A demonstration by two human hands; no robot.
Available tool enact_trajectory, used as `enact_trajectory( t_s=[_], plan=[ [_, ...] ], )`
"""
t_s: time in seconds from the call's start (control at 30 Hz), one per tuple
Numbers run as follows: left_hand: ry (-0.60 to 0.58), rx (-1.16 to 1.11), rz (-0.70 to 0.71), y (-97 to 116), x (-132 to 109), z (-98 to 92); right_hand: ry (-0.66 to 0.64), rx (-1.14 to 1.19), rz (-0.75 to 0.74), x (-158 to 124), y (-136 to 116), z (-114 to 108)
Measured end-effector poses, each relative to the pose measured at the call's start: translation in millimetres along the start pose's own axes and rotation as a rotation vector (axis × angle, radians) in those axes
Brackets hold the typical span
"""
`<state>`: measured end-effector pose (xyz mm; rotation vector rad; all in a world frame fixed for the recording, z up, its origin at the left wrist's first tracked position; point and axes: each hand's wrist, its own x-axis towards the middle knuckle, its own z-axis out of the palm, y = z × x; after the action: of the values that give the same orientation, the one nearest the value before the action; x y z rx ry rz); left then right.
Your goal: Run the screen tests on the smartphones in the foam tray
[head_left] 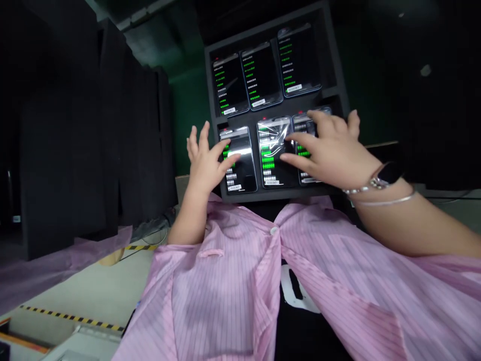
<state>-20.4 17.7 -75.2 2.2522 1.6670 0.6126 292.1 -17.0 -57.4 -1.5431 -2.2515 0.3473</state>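
Two rows of smartphones lie screen up in a black foam tray [240, 119], with green and white text lit on their screens. My left hand [206, 163] has its fingers spread, thumb and index finger over the front-left smartphone [242, 173]. Over the front-middle smartphone [276, 168], the thumb and index finger of my right hand [330, 148] reach across, fingers apart. Part of the front-right smartphone [306, 150] is hidden under that hand. Whether the fingertips touch the glass I cannot tell. The back row holds a left [231, 85], a middle [262, 75] and a right smartphone [300, 60].
Tall stacks of black foam trays [78, 135] stand at the left. The tray sits on a green surface [188, 105] close to my body. Yellow-black tape [71, 317] marks the pale floor at lower left. A dark watch [391, 173] and bracelets are on my right wrist.
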Motion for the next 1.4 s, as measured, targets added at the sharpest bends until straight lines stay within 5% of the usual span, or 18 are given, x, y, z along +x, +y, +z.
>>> enact_trajectory(
  t_s=[0.1,0.27,0.43,0.7,1.17,1.4],
  plan=[
    [0.042,-0.024,0.015,4,4,-5.4,-0.018,-0.01,-0.004,9,-6,-11],
    [0.103,-0.057,0.093,22,-43,-26.0,-0.045,-0.051,-0.035,-20,-40,-41],
    [0.038,-0.106,0.072,19,-71,-15.0,-0.053,0.063,-0.143,-46,-42,-19],
    [-0.025,-0.116,0.009,21,-75,5.3,-0.005,0.072,-0.207,-54,-35,21],
    [0.019,-0.076,0.019,17,-75,8.8,-0.046,-0.02,-0.286,-49,-41,25],
    [0.028,-0.069,0.017,17,-76,7.5,0.024,0.006,-0.215,-67,-16,1]
  ],
)
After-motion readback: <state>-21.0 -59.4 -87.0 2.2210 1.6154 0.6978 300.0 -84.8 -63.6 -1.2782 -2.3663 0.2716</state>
